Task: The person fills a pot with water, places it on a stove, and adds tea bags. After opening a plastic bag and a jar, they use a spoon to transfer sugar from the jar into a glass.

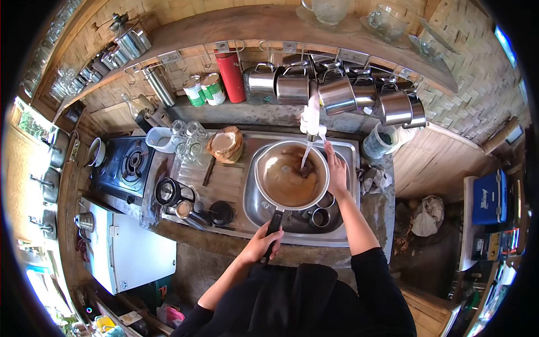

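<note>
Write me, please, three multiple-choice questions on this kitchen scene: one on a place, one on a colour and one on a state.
1. Where is the pan?
A. On the stove
B. In the sink, under the tap
C. On the upper shelf

2. What colour is the flask on the ledge behind the sink?
A. Blue
B. Red
C. Yellow

3. What state is the tap in?
A. Running
B. Shut off
C. Wrapped in a cloth

Answers:
1 B: the left hand grips the pan's handle and its bowl sits over the basin, below the spout.
2 B: the flask's body is plain red, next to two green-and-white cans.
3 A: a stream of water falls from the spout into the pan.
</note>
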Motion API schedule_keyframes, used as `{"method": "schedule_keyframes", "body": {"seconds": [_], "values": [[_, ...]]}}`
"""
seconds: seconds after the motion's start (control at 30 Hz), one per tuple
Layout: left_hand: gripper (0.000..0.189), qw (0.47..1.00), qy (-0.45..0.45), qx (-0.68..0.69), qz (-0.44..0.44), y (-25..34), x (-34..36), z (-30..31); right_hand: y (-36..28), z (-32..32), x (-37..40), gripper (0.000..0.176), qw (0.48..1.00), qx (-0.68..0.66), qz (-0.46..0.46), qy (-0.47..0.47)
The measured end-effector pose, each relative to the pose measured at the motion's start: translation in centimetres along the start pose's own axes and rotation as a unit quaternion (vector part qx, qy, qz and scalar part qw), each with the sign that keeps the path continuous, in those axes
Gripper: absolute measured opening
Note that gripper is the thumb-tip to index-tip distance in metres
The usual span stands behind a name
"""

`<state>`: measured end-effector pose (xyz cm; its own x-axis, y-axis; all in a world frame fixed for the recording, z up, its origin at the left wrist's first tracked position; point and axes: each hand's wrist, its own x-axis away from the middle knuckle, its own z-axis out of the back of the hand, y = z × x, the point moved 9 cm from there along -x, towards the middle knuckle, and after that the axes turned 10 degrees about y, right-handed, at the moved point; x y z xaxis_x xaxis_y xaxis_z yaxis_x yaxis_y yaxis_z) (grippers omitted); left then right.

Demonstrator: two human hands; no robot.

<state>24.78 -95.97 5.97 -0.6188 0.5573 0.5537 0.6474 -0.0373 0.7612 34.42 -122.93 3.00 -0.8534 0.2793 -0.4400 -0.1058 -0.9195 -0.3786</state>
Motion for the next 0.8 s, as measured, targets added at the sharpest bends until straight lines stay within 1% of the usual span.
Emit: {"method": "schedule_keyframes", "body": {"seconds": [0.03,0.1,0.33,0.4,0.5,0.8], "values": [[0.009,1.0,0.001,0.0,0.001,0.1,0.1,0.0,0.1,-0.1,0.0,0.079,1.0,-0.005,-0.003,0.002],[0.008,0.999,0.035,0.004,0.015,0.0,0.4,0.5,0.2,-0.3,0.0,0.08,1.0,-0.003,-0.007,0.0],[0.007,0.999,0.041,0.026,0.012,-1.3,0.2,1.7,0.3,-0.6,0.0,0.085,0.999,0.004,-0.027,-0.023],[0.01,0.999,0.014,0.035,0.015,-1.6,0.1,1.4,0.2,-0.5,0.0,0.084,1.0,-0.004,-0.027,-0.013],[0.009,0.999,0.005,0.032,0.008,-1.6,0.1,1.1,0.2,-0.6,0.1,0.082,0.999,-0.018,-0.031,-0.012],[0.008,1.0,0.007,0.02,0.016,-1.6,-0.3,1.1,0.3,-0.8,0.2,0.081,0.999,-0.02,-0.04,-0.022]]}}
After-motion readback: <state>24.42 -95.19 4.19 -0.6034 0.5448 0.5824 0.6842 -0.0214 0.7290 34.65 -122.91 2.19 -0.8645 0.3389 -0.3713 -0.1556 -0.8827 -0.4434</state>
